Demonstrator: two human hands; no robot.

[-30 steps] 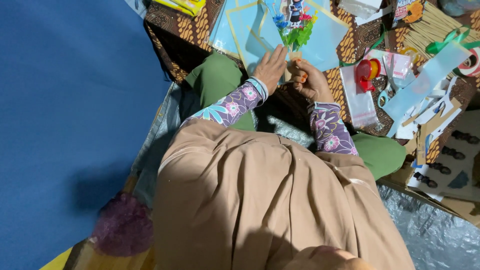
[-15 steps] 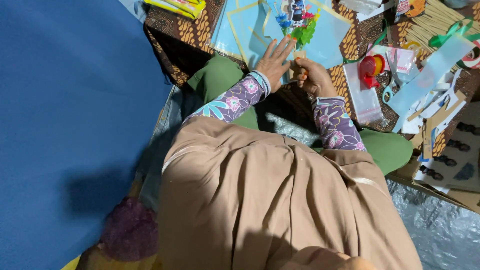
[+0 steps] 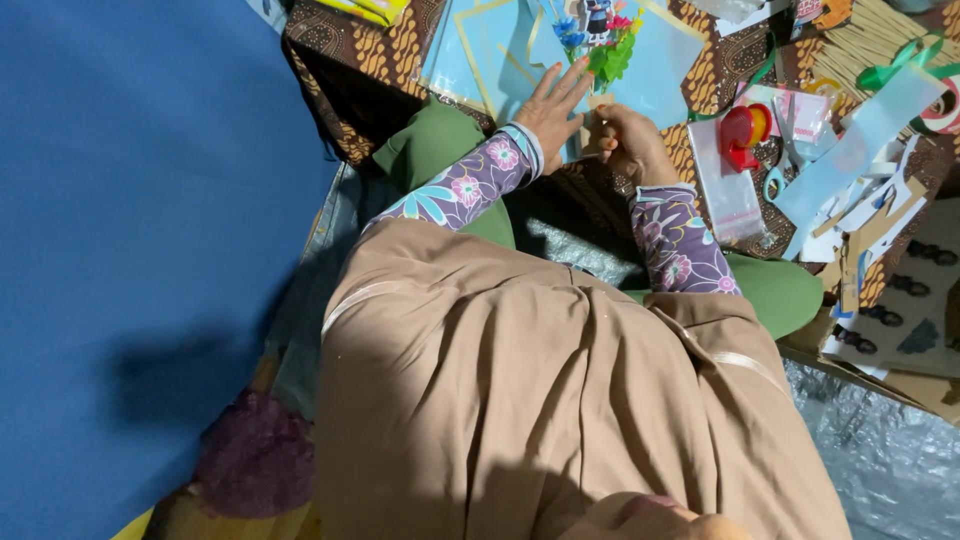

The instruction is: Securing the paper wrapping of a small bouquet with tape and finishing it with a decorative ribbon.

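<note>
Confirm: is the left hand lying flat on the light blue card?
Yes, the left hand lies flat with fingers spread on the light blue card, beside the right hand.

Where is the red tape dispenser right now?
In the head view, the red tape dispenser lies upper right on the patterned cloth, right of the right hand, beside a clear plastic bag.

Setting, seen from above: a broad blue mat (image 3: 130, 200) covers the floor at left, a brown patterned batik cloth (image 3: 345, 50) spreads across the top, crinkled silver foil sheeting (image 3: 880, 450) lies at lower right, and soft, even light casts a dim shadow on the blue surface.
</note>
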